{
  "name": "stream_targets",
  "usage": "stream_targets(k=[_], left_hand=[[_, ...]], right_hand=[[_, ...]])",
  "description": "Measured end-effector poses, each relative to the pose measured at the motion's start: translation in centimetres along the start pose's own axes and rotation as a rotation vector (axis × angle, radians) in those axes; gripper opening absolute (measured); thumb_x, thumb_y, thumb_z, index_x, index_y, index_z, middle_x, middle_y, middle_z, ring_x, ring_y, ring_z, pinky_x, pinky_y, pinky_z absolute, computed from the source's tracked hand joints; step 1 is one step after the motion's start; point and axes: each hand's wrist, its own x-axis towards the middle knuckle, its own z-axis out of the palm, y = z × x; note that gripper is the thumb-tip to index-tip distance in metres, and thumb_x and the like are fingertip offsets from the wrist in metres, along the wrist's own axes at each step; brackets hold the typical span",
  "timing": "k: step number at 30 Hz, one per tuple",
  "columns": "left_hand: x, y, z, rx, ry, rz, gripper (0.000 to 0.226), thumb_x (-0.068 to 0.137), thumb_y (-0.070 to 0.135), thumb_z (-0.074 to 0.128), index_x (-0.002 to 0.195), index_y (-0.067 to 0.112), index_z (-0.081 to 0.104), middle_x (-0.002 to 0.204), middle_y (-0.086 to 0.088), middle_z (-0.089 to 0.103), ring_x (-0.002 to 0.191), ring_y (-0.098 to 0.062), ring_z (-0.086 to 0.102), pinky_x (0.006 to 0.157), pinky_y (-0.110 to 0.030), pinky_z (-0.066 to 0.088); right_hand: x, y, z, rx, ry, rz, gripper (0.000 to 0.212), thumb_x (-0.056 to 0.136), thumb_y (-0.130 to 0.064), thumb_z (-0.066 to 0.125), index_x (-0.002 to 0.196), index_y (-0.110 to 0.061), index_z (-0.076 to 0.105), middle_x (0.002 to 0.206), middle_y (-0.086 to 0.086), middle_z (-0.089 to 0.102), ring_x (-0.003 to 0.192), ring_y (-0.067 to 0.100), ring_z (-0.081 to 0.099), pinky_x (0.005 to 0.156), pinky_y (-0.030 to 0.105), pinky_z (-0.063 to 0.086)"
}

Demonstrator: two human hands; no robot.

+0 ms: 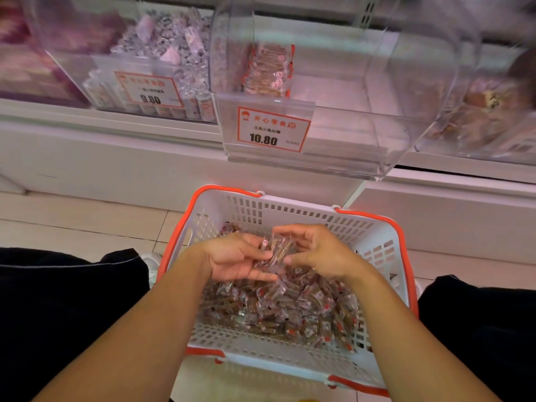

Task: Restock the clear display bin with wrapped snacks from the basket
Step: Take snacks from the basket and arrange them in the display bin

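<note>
A white basket (pixel 249 210) with an orange rim stands on the floor between my knees, its bottom covered by many clear-wrapped brown snacks (pixel 290 309). Over the basket, my left hand (pixel 235 256) and my right hand (pixel 322 253) together hold a small bunch of wrapped snacks (pixel 277 250) between them, fingers curled round it. Above, on the shelf, the clear display bin (pixel 333 132) with a 10.80 price tag (pixel 272 130) holds a short stack of the same snacks (pixel 269 71) at its back left and is otherwise bare.
To the left is another clear bin (pixel 150 62) of pale wrapped sweets with a 9.80 tag. A bin (pixel 487 111) of brown goods is at the right. The white shelf base (pixel 116 158) runs behind the basket. My dark trouser legs flank it on the tiled floor.
</note>
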Motion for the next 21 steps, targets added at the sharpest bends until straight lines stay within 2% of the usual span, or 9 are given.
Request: stream_targets(k=[4, 6, 8, 11, 13, 15, 17, 20, 21], left_hand=[[-1.2, 1.3, 1.0, 0.130, -0.041, -0.055, 0.042, 0.089, -0.007, 0.057, 0.130, -0.003, 0.054, 0.122, -0.022, 0.065, 0.113, -0.033, 0.065, 0.093, -0.042, 0.055], [-2.2, 2.4, 1.9, 0.211, -0.046, -0.076, 0.042, 0.086, -0.006, 0.060, 0.128, -0.001, 0.055, 0.117, -0.019, 0.068, 0.107, -0.029, 0.068, 0.090, -0.040, 0.057], [-3.7, 4.1, 3.2, 0.295, -0.040, -0.086, 0.044, 0.083, -0.002, 0.064, 0.126, -0.001, 0.055, 0.114, -0.017, 0.069, 0.101, -0.025, 0.070, 0.086, -0.036, 0.059], [-6.6, 6.9, 5.7, 0.467, -0.112, -0.083, 0.047, 0.089, 0.005, 0.061, 0.133, -0.003, 0.049, 0.117, -0.019, 0.065, 0.098, -0.023, 0.070, 0.079, -0.029, 0.060], [-8.9, 8.8, 8.0, 0.611, -0.185, -0.039, 0.045, 0.093, 0.007, 0.056, 0.136, -0.004, 0.045, 0.115, -0.018, 0.063, 0.096, -0.022, 0.068, 0.078, -0.028, 0.059], [-11.1, 10.7, 10.1, 0.714, -0.204, 0.043, 0.048, 0.090, 0.011, 0.057, 0.135, 0.000, 0.044, 0.109, -0.019, 0.063, 0.091, -0.023, 0.065, 0.078, -0.032, 0.058], [-13.0, 12.8, 11.8, 0.771, -0.179, 0.167, 0.050, 0.086, 0.013, 0.060, 0.134, 0.009, 0.043, 0.103, -0.020, 0.065, 0.087, -0.026, 0.064, 0.073, -0.036, 0.056], [-15.1, 15.8, 13.5, 0.806, -0.210, 0.304, 0.051, 0.092, 0.011, 0.064, 0.136, 0.018, 0.039, 0.091, -0.004, 0.070, 0.073, -0.012, 0.067, 0.063, -0.025, 0.056], [-15.5, 16.7, 13.8, 0.803, -0.202, 0.341, 0.048, 0.091, 0.014, 0.066, 0.133, 0.019, 0.042, 0.092, -0.004, 0.071, 0.073, -0.010, 0.068, 0.062, -0.025, 0.056]], right_hand=[[-0.5, -1.9, -0.8, -0.122, -0.070, 0.010, 0.076, 0.072, 0.015, 0.076, 0.139, -0.012, 0.054, 0.136, -0.002, 0.058, 0.121, 0.001, 0.054, 0.094, 0.006, 0.044], [-1.1, -3.5, -1.2, -0.158, -0.078, -0.004, 0.074, 0.067, 0.012, 0.082, 0.133, -0.014, 0.060, 0.125, -0.001, 0.066, 0.114, 0.009, 0.063, 0.098, 0.018, 0.049], [-2.4, -5.6, -1.5, -0.194, -0.065, -0.055, 0.063, 0.065, 0.007, 0.086, 0.120, -0.018, 0.068, 0.109, 0.003, 0.073, 0.102, 0.019, 0.069, 0.093, 0.032, 0.056], [-4.8, -8.6, -1.5, -0.259, -0.021, -0.111, 0.043, 0.068, -0.010, 0.089, 0.102, -0.025, 0.068, 0.094, 0.003, 0.073, 0.088, 0.021, 0.071, 0.082, 0.038, 0.059], [-6.5, -10.7, -1.7, -0.320, 0.035, -0.156, 0.039, 0.068, -0.020, 0.089, 0.097, -0.029, 0.065, 0.090, 0.000, 0.072, 0.082, 0.021, 0.069, 0.075, 0.041, 0.058], [-7.9, -13.3, -2.1, -0.342, 0.098, -0.247, 0.039, 0.067, -0.025, 0.089, 0.097, -0.031, 0.064, 0.089, 0.000, 0.071, 0.080, 0.025, 0.068, 0.075, 0.048, 0.056], [-9.0, -16.2, -3.0, -0.342, 0.159, -0.348, 0.042, 0.066, -0.027, 0.089, 0.101, -0.033, 0.065, 0.089, -0.002, 0.071, 0.078, 0.026, 0.067, 0.073, 0.047, 0.055], [-9.6, -20.6, -4.5, -0.409, 0.136, -0.461, 0.037, 0.065, -0.028, 0.088, 0.096, -0.030, 0.068, 0.081, -0.004, 0.070, 0.068, 0.018, 0.065, 0.062, 0.037, 0.054], [-9.4, -21.8, -5.1, -0.456, 0.141, -0.490, 0.034, 0.065, -0.027, 0.087, 0.093, -0.028, 0.067, 0.078, -0.005, 0.069, 0.065, 0.014, 0.063, 0.059, 0.032, 0.052]])
